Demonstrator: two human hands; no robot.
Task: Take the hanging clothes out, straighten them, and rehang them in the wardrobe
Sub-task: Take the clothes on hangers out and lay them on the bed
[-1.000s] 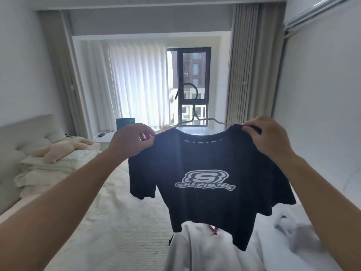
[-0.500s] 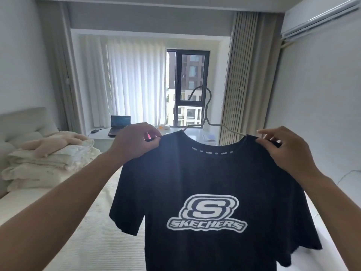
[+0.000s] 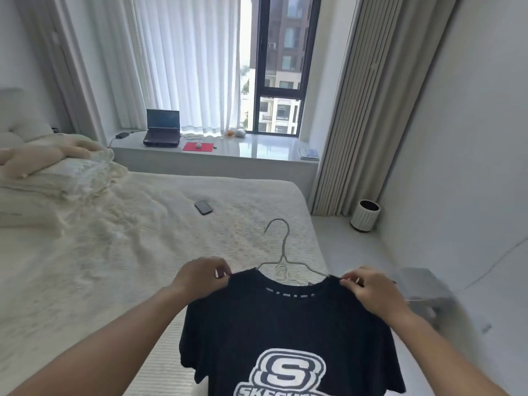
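Both arms reached forward over the bed's (image 3: 85, 267) right edge. The left hand (image 3: 200, 277) pinched one shoulder of the black T-shirt (image 3: 285, 324); the right hand (image 3: 371, 290) pinched the other. The shirt hung on a wire hanger (image 3: 281, 254), hook pointing away. A phone (image 3: 203, 207) lay well beyond; bare floor (image 3: 357, 252) ran alongside.

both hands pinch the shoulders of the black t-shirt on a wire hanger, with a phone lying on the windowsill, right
Not quite. In the head view the phone lies on the bed, not the windowsill. The rest holds: left hand and right hand pinch the shoulders of the black t-shirt on its wire hanger.
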